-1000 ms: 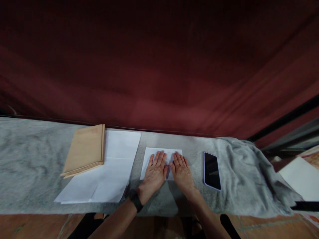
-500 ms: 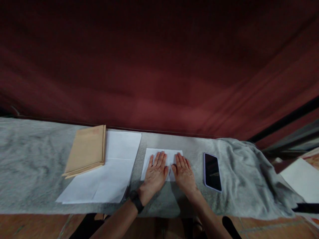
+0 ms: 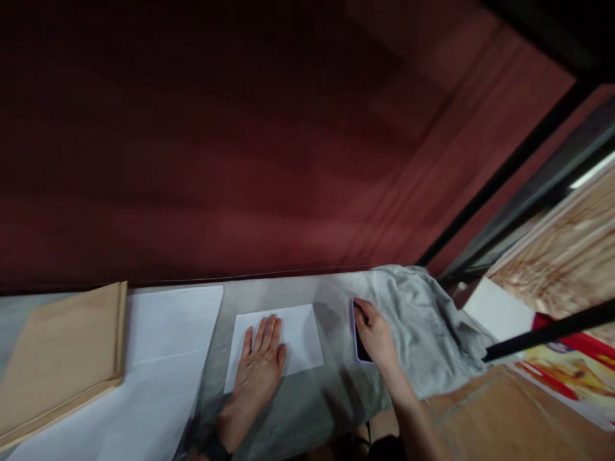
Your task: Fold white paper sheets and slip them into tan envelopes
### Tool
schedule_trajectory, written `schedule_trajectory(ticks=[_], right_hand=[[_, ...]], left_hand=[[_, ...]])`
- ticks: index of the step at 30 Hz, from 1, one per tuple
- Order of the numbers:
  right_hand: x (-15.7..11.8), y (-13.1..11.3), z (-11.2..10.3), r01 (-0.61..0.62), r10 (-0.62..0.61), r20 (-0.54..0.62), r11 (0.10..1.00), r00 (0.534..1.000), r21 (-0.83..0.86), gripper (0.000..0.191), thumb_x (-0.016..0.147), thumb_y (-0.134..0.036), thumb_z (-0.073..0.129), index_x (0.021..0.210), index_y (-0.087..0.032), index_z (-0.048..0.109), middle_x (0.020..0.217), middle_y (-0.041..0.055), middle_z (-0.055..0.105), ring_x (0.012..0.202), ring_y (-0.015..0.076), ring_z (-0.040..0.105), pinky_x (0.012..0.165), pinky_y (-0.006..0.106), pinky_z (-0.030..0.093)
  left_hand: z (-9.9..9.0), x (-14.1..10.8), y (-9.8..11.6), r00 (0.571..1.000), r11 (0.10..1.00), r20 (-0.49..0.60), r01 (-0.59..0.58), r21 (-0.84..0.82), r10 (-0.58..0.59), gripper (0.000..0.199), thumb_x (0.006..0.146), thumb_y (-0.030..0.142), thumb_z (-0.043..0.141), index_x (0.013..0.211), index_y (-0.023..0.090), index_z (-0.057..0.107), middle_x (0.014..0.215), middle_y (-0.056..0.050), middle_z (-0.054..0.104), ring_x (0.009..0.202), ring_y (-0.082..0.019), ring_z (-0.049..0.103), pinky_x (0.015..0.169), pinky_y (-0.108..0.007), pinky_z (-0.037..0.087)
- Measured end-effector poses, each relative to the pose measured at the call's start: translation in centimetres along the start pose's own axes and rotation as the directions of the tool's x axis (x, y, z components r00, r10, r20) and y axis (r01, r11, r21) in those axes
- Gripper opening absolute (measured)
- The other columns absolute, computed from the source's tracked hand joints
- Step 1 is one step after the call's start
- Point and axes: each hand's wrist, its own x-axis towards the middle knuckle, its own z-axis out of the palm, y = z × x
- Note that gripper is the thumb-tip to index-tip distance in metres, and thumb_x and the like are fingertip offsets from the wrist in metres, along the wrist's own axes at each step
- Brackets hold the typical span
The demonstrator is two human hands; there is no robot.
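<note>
My left hand [image 3: 261, 358] lies flat on a small white sheet of paper [image 3: 302, 339], fingers stretched out and slightly spread. It wears a dark band at the wrist. To the right, my right hand [image 3: 377, 330] is bent over a smartphone [image 3: 363, 346] with a purple case and dark screen, which lies on the grey cloth. Its fingers curl round the phone's upper part, and the hand covers much of the screen. Left of the small paper lie larger white sheets [image 3: 163, 358], partly under a stack of brown envelopes [image 3: 67, 352].
A grey cloth [image 3: 413, 320] covers the narrow surface and bunches up at its right end. Dark red fabric [image 3: 240, 192] hangs behind it. Black bars [image 3: 509, 166], a white box-like object [image 3: 500, 310] and a colourful printed package [image 3: 571, 365] stand at the right, above a tiled floor [image 3: 480, 410].
My right hand has left the small paper and moved right onto the smartphone. My left hand stays flat on the paper. The view has turned to the right.
</note>
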Motion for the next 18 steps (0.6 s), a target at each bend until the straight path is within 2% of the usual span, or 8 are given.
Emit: schedule_trajectory(ticks=[3,5,8,9,11,14,16,18], right_hand=[[1.9,4.6,-4.3,-0.140,0.136,-0.177,0.990,0.975,-0.011,0.048,0.097,-0.045,0.041,0.123,-0.016,0.068,0.118,0.0147,0.072,0.094,0.0267,0.069,0.088,0.042,0.056],[2.6,8.2,-7.3,-0.207,0.168,-0.267,0.971,0.949,-0.123,0.051,0.095,-0.045,0.039,0.126,-0.014,0.066,0.118,0.0171,0.071,0.088,0.0265,0.067,0.088,0.043,0.054],[3.0,13.7,-11.8,-0.313,0.156,-0.386,0.867,0.909,-0.388,0.054,0.093,-0.040,0.038,0.133,-0.010,0.059,0.130,0.0221,0.063,0.114,0.0332,0.060,0.098,0.048,0.048],[3.1,15.2,-13.1,-0.360,0.185,-0.376,0.805,0.908,-0.473,0.055,0.094,-0.038,0.038,0.137,-0.008,0.056,0.134,0.0236,0.060,0.121,0.0347,0.057,0.100,0.048,0.046],[3.3,17.6,-15.4,-0.451,0.306,-0.334,0.660,0.892,-0.601,0.056,0.095,-0.035,0.037,0.139,-0.004,0.052,0.134,0.0272,0.059,0.122,0.0357,0.057,0.098,0.046,0.046],[3.5,19.5,-17.2,-0.466,0.377,-0.282,0.614,0.882,-0.637,0.046,0.096,-0.035,0.042,0.128,-0.008,0.062,0.113,0.0245,0.070,0.106,0.0344,0.066,0.088,0.044,0.049],[3.4,19.9,-17.4,-0.460,0.394,-0.257,0.610,0.882,-0.645,0.040,0.097,-0.034,0.043,0.117,-0.010,0.068,0.101,0.0227,0.072,0.097,0.0336,0.069,0.082,0.043,0.050],[3.1,19.7,-16.9,-0.442,0.393,-0.232,0.615,0.890,-0.653,0.037,0.098,-0.030,0.043,0.111,-0.011,0.071,0.099,0.0216,0.073,0.095,0.0325,0.070,0.081,0.042,0.050]], left_hand=[[0.6,0.1,-0.3,1.000,1.000,-0.008,0.001,0.007,-0.001,0.057,0.099,0.033,0.035,0.150,0.012,0.048,0.159,-0.011,0.044,0.149,-0.030,0.038,0.124,-0.056,0.023],[0.9,0.1,-0.5,1.000,1.000,-0.015,0.000,0.017,0.000,0.059,0.098,0.034,0.034,0.150,0.011,0.048,0.159,-0.011,0.044,0.149,-0.031,0.039,0.124,-0.057,0.022],[1.0,0.1,-0.7,1.000,0.999,-0.009,-0.003,0.035,0.003,0.061,0.097,0.035,0.032,0.149,0.011,0.049,0.159,-0.010,0.043,0.149,-0.030,0.039,0.125,-0.056,0.021],[1.0,0.1,-0.8,1.000,0.999,-0.001,-0.007,0.039,0.007,0.061,0.096,0.035,0.031,0.149,0.011,0.049,0.159,-0.010,0.043,0.149,-0.030,0.039,0.125,-0.055,0.020],[0.8,0.2,-0.8,1.000,0.999,0.017,-0.007,0.047,0.006,0.063,0.096,0.036,0.030,0.149,0.010,0.049,0.159,-0.010,0.042,0.149,-0.029,0.038,0.125,-0.055,0.019],[0.4,0.4,-0.8,0.999,0.999,0.043,0.000,0.051,-0.003,0.065,0.094,0.036,0.030,0.150,0.009,0.048,0.159,-0.011,0.041,0.150,-0.029,0.037,0.125,-0.055,0.017],[0.2,0.5,-0.8,0.998,0.999,0.060,0.009,0.053,-0.012,0.066,0.093,0.037,0.030,0.150,0.010,0.049,0.159,-0.011,0.042,0.150,-0.028,0.036,0.125,-0.055,0.017],[0.2,0.6,-1.1,0.996,0.999,0.094,0.006,0.053,-0.011,0.068,0.090,0.038,0.030,0.149,0.011,0.050,0.159,-0.011,0.043,0.151,-0.028,0.036,0.125,-0.055,0.018]])
